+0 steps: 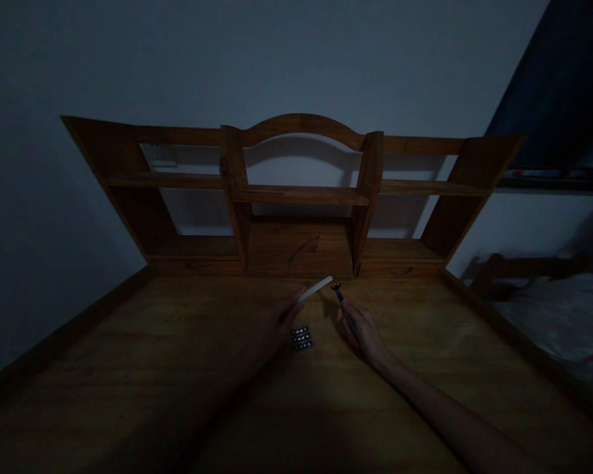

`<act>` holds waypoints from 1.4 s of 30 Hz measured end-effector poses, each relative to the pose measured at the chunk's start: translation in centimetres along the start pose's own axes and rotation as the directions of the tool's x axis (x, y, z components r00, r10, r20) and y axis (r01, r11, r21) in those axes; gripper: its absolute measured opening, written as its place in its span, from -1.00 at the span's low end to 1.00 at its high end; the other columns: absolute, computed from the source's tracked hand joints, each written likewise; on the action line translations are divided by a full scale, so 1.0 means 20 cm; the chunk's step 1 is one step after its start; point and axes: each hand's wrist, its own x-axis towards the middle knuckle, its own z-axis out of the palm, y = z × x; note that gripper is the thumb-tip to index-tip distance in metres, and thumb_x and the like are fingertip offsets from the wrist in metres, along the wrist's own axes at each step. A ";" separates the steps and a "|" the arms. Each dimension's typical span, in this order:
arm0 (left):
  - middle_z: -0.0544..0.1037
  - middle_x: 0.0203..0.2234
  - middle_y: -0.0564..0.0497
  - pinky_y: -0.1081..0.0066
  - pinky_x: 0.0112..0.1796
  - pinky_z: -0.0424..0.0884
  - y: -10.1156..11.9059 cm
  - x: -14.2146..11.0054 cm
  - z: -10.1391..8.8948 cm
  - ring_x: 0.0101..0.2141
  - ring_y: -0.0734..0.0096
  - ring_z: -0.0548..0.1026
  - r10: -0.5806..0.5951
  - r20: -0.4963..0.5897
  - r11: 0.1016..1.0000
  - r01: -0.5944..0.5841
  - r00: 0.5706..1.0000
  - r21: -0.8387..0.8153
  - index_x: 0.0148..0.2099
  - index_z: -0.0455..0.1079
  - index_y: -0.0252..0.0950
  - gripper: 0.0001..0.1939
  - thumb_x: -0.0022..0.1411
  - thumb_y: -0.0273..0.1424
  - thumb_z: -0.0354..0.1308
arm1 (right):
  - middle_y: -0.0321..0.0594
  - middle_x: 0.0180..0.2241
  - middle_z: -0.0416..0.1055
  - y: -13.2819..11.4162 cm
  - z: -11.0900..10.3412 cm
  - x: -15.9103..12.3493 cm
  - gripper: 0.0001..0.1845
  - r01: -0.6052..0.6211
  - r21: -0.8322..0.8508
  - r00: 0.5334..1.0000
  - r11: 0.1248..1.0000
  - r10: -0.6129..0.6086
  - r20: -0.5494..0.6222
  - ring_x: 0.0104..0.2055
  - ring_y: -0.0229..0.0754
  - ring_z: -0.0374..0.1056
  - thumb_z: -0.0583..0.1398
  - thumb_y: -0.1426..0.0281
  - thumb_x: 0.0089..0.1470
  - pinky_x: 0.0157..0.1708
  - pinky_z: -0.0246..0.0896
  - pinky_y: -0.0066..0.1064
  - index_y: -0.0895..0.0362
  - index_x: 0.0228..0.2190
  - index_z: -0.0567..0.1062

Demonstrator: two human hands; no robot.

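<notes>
The scene is dim. My left hand point(277, 319) rests on the wooden desk point(178, 368) and pinches a thin pale stick-like piece point(316, 288) that points up and right. My right hand point(362, 329) is closed round a dark razor handle point(340, 296), its small head near the pale piece's tip. Between the two hands, a small dark pack of razor cartridges point(301, 338) lies flat on the desk.
A wooden hutch with shelves point(301, 194) stands at the back of the desk against a white wall. A small pale object point(164, 163) sits on its left shelf. A bed with light bedding point(563, 316) lies to the right.
</notes>
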 end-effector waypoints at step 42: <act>0.52 -0.09 0.05 0.25 -0.09 0.39 -0.02 0.00 0.02 -0.14 0.24 0.50 -0.013 0.050 0.991 0.006 0.999 0.135 0.11 0.32 -0.09 -0.58 0.29 -0.12 -0.11 | -0.41 -0.78 0.08 -0.01 0.00 0.00 -0.52 0.024 -0.105 1.000 0.994 -0.025 -0.013 -0.76 -0.36 -0.08 0.00 0.02 0.11 -0.74 -0.28 -0.47 0.14 -0.54 0.36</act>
